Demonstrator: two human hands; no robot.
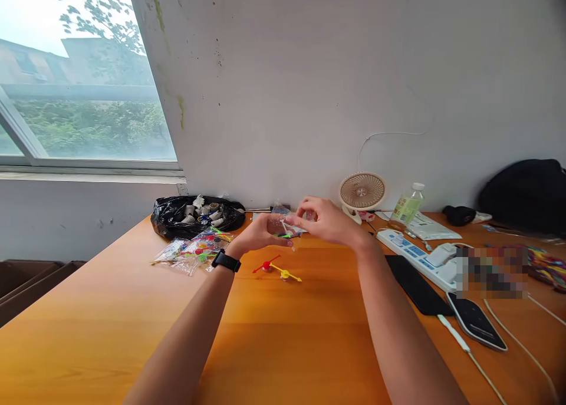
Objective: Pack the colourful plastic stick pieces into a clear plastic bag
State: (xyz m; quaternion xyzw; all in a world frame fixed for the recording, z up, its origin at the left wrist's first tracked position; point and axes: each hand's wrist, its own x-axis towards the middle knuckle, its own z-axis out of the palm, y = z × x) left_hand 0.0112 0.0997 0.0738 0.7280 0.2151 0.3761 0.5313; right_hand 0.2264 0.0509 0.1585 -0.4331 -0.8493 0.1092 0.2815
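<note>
Clear plastic packet [289, 225] pinched between left hand [260, 234] and right hand [325, 219], above orange table [283, 334].

A small clear plastic packet [289, 227] is held up in the air above the orange wooden table [283, 334], pinched between the left hand [260, 234] and the right hand [325, 221]. It is crumpled and see-through, with small bits of green, yellow and red plastic showing inside; what they are cannot be told. The fingertips of both hands close on it from either side, the left at its lower left part, the right over its upper right edge. The packet hangs roughly level, well clear of the table surface below.
</note>
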